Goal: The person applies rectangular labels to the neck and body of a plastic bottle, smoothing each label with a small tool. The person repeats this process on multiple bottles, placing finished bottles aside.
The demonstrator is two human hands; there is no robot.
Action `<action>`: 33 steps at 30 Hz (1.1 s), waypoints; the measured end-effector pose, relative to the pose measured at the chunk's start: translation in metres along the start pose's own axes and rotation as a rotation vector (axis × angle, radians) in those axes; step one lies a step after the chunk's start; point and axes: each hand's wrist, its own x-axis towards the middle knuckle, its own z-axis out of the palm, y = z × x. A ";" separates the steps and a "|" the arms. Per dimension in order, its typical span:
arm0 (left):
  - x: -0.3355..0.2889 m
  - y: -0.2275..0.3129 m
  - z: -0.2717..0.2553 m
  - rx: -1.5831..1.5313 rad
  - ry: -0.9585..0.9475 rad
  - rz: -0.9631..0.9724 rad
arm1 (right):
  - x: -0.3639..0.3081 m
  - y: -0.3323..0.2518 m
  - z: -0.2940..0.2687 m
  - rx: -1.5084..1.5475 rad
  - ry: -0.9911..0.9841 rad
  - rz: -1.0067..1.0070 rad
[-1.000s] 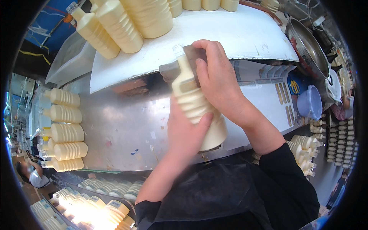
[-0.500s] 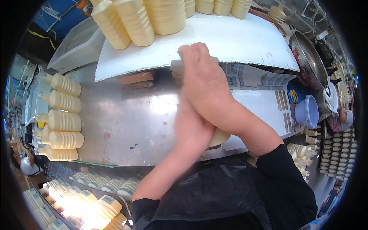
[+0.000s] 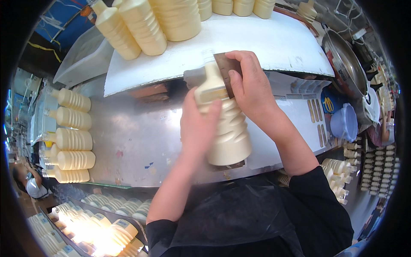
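Observation:
A cream ribbed bottle [image 3: 231, 143] with a clear threaded neck lies on the work table in front of me, neck pointing away. A gold strip [image 3: 215, 93] runs across its shoulder. My left hand [image 3: 198, 124], partly blurred, is closed around the bottle's left side, its thumb over the upper ribs. Right of the neck, my right hand [image 3: 252, 85] pinches a thin brown plate [image 3: 226, 73], thumb in front and fingers along the far edge. A grey block [image 3: 195, 78] sits beside the bottle's neck on the left, partly hidden.
Several cream bottles [image 3: 75, 139] lie along the table's left edge; others stand on the white raised board [image 3: 274, 47]. Gold strips [image 3: 315, 110] lie on a white sheet at right, near a blue tub [image 3: 343, 123] and a metal pan [image 3: 346, 55]. Filled crates [image 3: 115, 205] stand lower left.
My hands were crossed over the bottle and have parted. The left now lies on the bottle's body, the right is beside the neck, and the brown plate and most of the bottle show.

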 end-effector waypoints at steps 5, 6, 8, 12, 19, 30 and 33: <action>0.007 -0.003 0.004 -0.177 -0.023 -0.115 | -0.005 0.020 0.001 0.097 0.046 0.033; 0.006 -0.005 0.004 -0.227 -0.020 -0.090 | -0.005 0.024 0.001 0.107 0.058 0.029; 0.005 -0.003 0.003 -0.264 -0.045 -0.122 | -0.007 0.032 0.003 0.122 0.078 0.032; 0.006 -0.003 0.001 -0.286 -0.066 -0.124 | -0.012 0.040 0.008 0.159 0.131 0.039; 0.007 -0.010 0.001 -0.344 -0.028 -0.117 | -0.017 0.048 0.017 0.174 0.212 0.007; 0.001 -0.008 -0.006 -0.247 0.044 -0.051 | -0.022 0.041 0.002 0.280 0.227 0.159; -0.014 0.000 -0.005 0.232 0.112 0.232 | -0.027 0.036 -0.001 0.437 0.204 0.206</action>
